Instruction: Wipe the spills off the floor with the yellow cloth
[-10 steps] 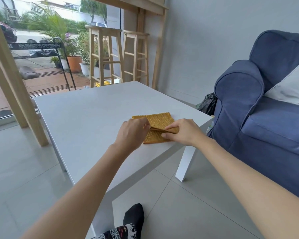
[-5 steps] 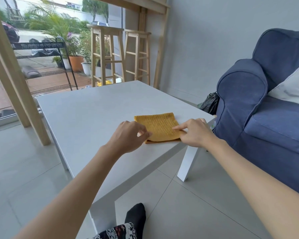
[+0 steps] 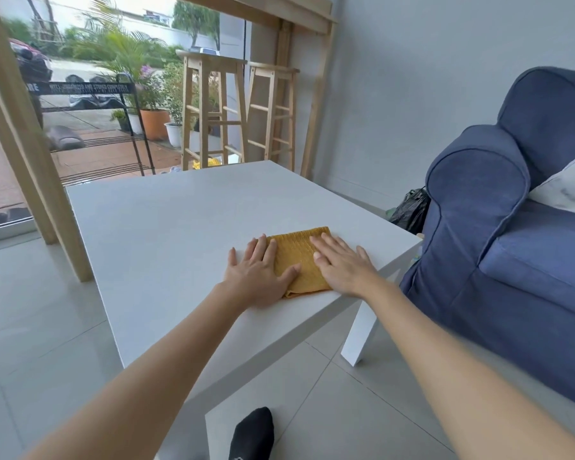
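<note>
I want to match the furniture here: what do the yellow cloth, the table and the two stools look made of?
Yellow cloth: a knitted or waffle-weave fabric, judging by its ribbed texture; folded flat under both hands.
White table: smooth matte white top with square legs, probably painted or laminated board; the core is not visible.
Wooden stools: pale unpainted wood with visible rungs, apparently a light natural finish.

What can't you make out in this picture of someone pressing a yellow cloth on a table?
All in the head view:
- Spills: none shows on the bare floor; the table and both arms hide much of it.
- Cloth: its side edges lie under the left hand and right hand; how many folds is unclear.
- Black bag: partly hidden behind the sofa.
- Rack sign: lettering too small.
</note>
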Demonstrator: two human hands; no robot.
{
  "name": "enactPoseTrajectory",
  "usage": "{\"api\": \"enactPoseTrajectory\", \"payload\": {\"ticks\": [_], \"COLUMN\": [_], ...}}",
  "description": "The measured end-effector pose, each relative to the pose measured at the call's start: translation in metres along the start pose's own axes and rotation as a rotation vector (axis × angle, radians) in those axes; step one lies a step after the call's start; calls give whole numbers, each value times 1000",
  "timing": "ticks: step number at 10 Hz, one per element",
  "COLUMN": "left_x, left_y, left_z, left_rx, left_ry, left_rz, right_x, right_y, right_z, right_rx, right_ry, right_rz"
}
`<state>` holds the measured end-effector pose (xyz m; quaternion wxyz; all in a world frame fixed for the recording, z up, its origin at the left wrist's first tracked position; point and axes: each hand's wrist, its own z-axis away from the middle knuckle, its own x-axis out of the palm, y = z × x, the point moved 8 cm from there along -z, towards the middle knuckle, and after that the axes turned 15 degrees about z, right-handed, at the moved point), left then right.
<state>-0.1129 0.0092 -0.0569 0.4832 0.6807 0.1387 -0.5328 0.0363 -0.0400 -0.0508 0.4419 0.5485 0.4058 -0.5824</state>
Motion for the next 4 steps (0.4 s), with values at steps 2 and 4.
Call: {"api": "enactPoseTrajectory", "payload": {"ticks": [2,4], "left_x": [0,-9], "left_y": [5,-10], "left_z": [21,46], "left_rx": [12,-87], "left_ry": [47,126], "left_rz": [16,86], "right_x": [2,-35], "right_y": [0,-2], "right_z": [11,39], "right_rx": [-42,25], "right_ry": [3,159], "right_rz": [16,-164]}}
